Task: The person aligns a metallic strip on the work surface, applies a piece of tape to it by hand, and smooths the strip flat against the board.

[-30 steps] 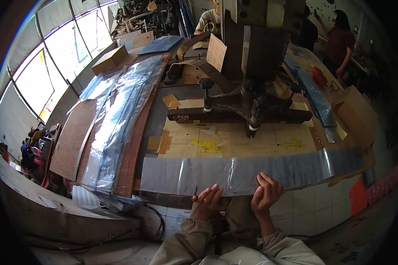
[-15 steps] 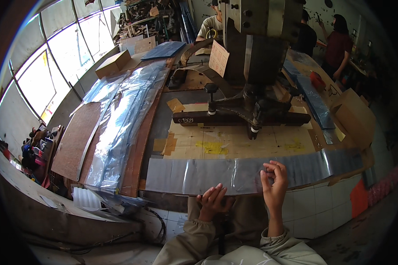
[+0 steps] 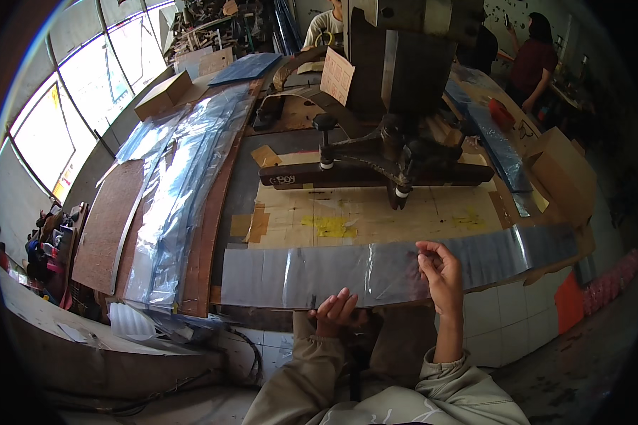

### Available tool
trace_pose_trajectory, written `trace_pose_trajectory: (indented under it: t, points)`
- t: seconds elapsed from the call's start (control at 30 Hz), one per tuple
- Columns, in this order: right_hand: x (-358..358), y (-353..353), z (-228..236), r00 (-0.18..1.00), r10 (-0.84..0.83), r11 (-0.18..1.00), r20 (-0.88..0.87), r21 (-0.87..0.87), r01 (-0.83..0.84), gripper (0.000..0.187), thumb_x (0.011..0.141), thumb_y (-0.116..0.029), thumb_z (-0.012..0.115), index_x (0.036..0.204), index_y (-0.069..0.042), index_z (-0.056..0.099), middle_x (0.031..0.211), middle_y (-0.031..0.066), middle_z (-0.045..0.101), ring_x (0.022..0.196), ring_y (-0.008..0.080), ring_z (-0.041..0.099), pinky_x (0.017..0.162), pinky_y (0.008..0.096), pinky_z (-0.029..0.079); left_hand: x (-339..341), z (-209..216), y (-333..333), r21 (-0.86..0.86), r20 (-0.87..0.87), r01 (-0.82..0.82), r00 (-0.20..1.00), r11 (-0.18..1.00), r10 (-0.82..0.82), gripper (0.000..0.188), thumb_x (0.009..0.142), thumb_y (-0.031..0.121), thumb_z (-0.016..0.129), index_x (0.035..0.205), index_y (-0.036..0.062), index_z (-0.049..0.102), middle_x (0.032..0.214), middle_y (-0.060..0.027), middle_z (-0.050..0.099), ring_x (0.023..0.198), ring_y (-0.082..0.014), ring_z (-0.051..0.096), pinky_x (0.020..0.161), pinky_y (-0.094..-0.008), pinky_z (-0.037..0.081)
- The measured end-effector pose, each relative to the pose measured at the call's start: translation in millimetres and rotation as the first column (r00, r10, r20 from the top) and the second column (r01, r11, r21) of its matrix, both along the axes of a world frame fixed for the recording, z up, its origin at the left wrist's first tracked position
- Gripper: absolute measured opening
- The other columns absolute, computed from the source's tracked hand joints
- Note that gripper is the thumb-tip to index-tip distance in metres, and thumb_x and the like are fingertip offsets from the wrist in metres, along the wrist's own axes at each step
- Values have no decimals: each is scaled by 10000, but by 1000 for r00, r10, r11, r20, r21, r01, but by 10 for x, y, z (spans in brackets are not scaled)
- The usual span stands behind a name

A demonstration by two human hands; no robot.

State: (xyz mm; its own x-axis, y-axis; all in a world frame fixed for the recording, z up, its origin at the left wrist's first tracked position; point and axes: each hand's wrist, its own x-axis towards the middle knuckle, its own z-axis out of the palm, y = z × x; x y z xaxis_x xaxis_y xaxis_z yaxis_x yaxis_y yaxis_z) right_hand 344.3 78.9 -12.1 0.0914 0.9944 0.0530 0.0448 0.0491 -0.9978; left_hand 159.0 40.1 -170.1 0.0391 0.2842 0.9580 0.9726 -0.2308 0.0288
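along the near edge of the tabletop (image 3: 235, 185) a plastic strip (image 3: 390, 278) runs from left to right. just behind it is a wooden panel (image 3: 379, 218), with a crossbar (image 3: 354, 176) over the panel's rear part and a press (image 3: 415, 74) above and behind that. to the left, plastic sheets (image 3: 170, 191) lie lengthwise on a board (image 3: 110, 219), a box (image 3: 164, 97) near their far end. to the right, further sheets (image 3: 500, 150) stretch away, a carton (image 3: 566, 173) beside their near end. the left hand (image 3: 335, 312) is at the strip's near edge; the right hand (image 3: 443, 275) is over the strip, farther right.
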Motion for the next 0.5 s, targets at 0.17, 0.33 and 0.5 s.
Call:
trace_pose_trajectory:
  t: [0.17,0.33,0.5]
  points:
    - [-2,-15,-1,1000,-15,999,-7,-30,15,198,883,-37,563,1068,23,603,787,4,558,607,33,484,546,181,402,12,-79,39,54,33,27,999,998,-28,425,817,579,434,1079,283,589,1200,59,529,1195,-133,394,1146,-415,0]
    - [-19,-47,-18,993,-4,999,-118,52,10,167,895,-47,538,1033,13,611,797,19,564,580,28,449,515,175,352,8,-58,12,42,38,9,999,999,-10,429,822,585,420,1066,280,595,1179,60,540,1182,-131,399,1145,-408,13]
    - [76,-113,17,957,-13,998,-291,56,30,140,881,-40,539,991,-1,616,765,24,557,545,36,444,485,182,328,10,-55,27,43,40,23,999,999,-25,422,822,576,423,1058,273,600,1174,59,546,1177,-130,401,1144,-407,16]
